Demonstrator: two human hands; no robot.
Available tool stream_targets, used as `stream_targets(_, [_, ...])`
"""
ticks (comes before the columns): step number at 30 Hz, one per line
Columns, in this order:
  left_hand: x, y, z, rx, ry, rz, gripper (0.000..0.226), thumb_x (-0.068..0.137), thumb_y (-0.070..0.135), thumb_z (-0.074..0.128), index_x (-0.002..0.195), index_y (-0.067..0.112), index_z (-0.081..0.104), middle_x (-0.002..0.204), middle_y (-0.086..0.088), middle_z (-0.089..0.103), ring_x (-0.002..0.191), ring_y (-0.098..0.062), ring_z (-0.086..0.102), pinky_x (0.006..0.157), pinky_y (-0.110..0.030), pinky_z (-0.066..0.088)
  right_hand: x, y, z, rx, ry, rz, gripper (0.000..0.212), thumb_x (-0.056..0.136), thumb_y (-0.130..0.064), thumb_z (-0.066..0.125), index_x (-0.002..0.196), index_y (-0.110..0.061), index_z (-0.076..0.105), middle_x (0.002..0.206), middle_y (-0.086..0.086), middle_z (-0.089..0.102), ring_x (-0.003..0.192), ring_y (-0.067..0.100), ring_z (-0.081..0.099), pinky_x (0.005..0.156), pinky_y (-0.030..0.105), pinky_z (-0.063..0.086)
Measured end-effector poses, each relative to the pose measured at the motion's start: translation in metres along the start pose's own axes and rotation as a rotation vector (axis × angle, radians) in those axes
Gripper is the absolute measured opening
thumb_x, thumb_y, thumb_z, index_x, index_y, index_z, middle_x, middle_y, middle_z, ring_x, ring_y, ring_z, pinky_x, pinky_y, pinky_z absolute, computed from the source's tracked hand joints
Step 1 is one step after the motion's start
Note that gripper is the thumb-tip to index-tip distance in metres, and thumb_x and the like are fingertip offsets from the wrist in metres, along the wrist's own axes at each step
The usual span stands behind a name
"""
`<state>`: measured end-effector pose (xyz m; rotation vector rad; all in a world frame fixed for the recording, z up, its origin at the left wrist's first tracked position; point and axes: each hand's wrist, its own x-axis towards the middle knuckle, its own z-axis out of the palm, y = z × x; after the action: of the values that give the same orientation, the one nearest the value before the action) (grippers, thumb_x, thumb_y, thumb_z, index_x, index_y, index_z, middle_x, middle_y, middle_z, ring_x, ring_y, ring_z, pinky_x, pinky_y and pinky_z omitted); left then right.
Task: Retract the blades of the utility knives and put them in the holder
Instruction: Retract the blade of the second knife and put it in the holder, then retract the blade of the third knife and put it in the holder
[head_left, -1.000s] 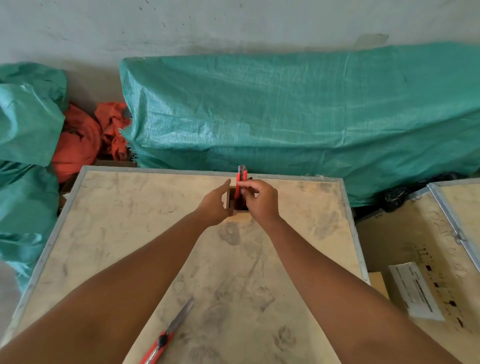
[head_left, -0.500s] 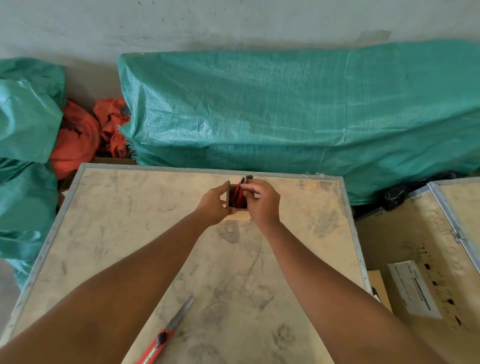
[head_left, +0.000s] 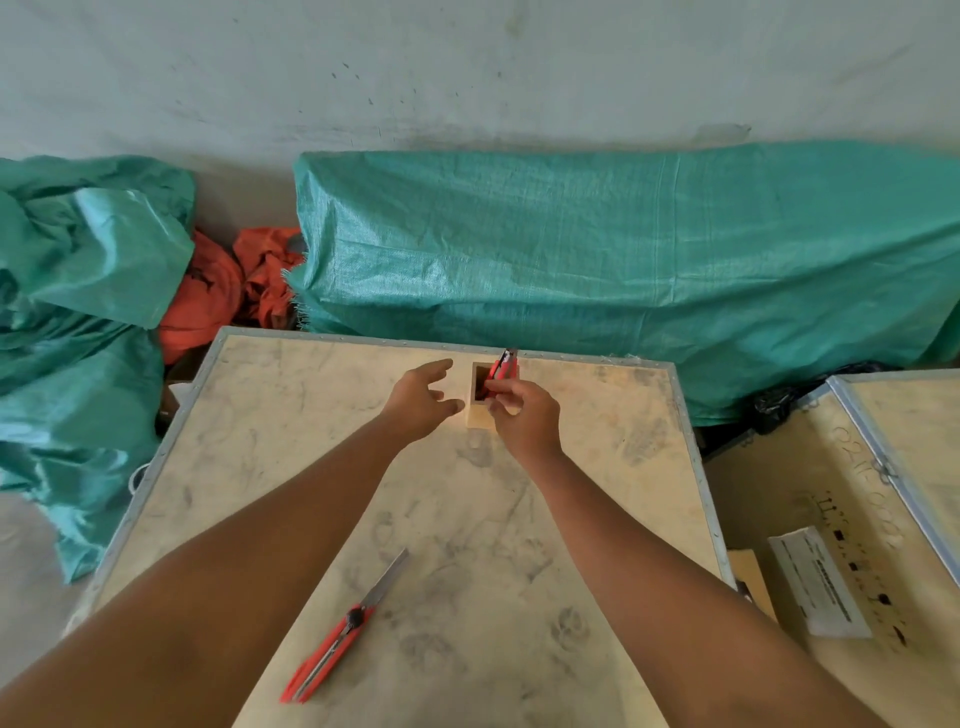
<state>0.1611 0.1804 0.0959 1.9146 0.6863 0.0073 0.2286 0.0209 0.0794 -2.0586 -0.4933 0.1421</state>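
A small wooden holder (head_left: 479, 413) stands near the far edge of the plywood crate top (head_left: 597, 483). A red utility knife (head_left: 508, 365) stands in it, leaning right, its top sticking out above the rim. My right hand (head_left: 527, 418) is at the holder's right side, with thumb and forefinger pinched on the knife at the rim. My left hand (head_left: 422, 399) hovers just left of the holder, fingers spread, holding nothing. A second red utility knife (head_left: 332, 652) lies near the front of the crate top between my forearms, its long blade out and pointing up-right.
A large green tarp-covered bundle (head_left: 623, 260) lies right behind the crate. More green tarp (head_left: 78, 312) and orange cloth (head_left: 218, 296) are piled at the left. A second crate (head_left: 857, 493) with a white label (head_left: 818, 582) stands to the right.
The right hand has lowered the knife into the holder, where it now leans right. The left hand has let go of the holder and opened, moving slightly left.
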Motion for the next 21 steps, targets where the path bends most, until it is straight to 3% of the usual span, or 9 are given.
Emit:
stream_targets(3, [-0.037,-0.025,-0.024,-0.014,0.02,-0.032,0.069,0.082,0.019,0.079,0.144,0.024,0.049,0.144,-0.003,0.055,0.113,-0.023,0.064,0.076,-0.035,0.057,-0.035,-0.012,0.011,0.041,-0.09,0.116,0.027,0.086,-0.001,0.072,0.11,-0.012,0.076,0.115,0.005,0.075,0.091,0.019,0.073,0.089,0.026,0.056])
stream_targets(6, [-0.076,-0.065,-0.046,-0.047,0.029,-0.097,0.066,0.083,0.019,0.079,0.142,0.021,0.051,0.14,-0.005,0.058,0.104,-0.022,0.067,0.082,-0.036,0.057,-0.074,-0.019,0.031,0.073,-0.185,0.216,0.029,0.088,-0.004,0.072,0.116,-0.014,0.074,0.119,0.005,0.072,0.096,0.019,0.073,0.084,0.015,0.052])
stream_targets(10, [-0.13,-0.126,-0.064,-0.083,0.016,-0.217,0.063,0.083,0.02,0.079,0.14,0.019,0.053,0.135,-0.005,0.061,0.104,-0.024,0.069,0.088,-0.041,0.057,-0.136,-0.014,0.068,0.044,-0.283,0.334,0.03,0.086,-0.008,0.074,0.115,-0.018,0.074,0.113,0.007,0.075,0.103,0.017,0.071,0.098,0.032,0.056])
stream_targets(16, [-0.201,-0.197,-0.051,-0.004,-0.061,-0.378,0.061,0.079,0.019,0.08,0.136,0.014,0.058,0.128,-0.004,0.067,0.108,-0.024,0.067,0.093,-0.035,0.052,-0.22,0.0,0.111,0.022,-0.396,0.514,0.03,0.086,-0.011,0.073,0.115,-0.019,0.074,0.108,0.003,0.075,0.099,0.013,0.07,0.095,0.04,0.059])
stream_targets(19, [-0.224,-0.212,-0.039,0.084,-0.083,-0.368,0.058,0.079,0.016,0.076,0.134,0.012,0.06,0.128,-0.005,0.068,0.11,-0.023,0.066,0.086,-0.025,0.051,-0.243,0.006,0.13,0.011,-0.388,0.564,0.029,0.083,-0.015,0.079,0.111,-0.02,0.076,0.092,-0.004,0.074,0.094,0.016,0.072,0.089,0.044,0.061])
stream_targets(21, [-0.235,-0.214,-0.033,0.087,-0.063,-0.369,0.055,0.079,0.021,0.076,0.132,0.013,0.063,0.124,-0.007,0.069,0.108,-0.024,0.067,0.076,-0.023,0.054,-0.251,0.006,0.142,-0.004,-0.373,0.573,0.03,0.082,-0.016,0.08,0.112,-0.019,0.076,0.096,0.002,0.076,0.093,0.019,0.073,0.086,0.044,0.062])
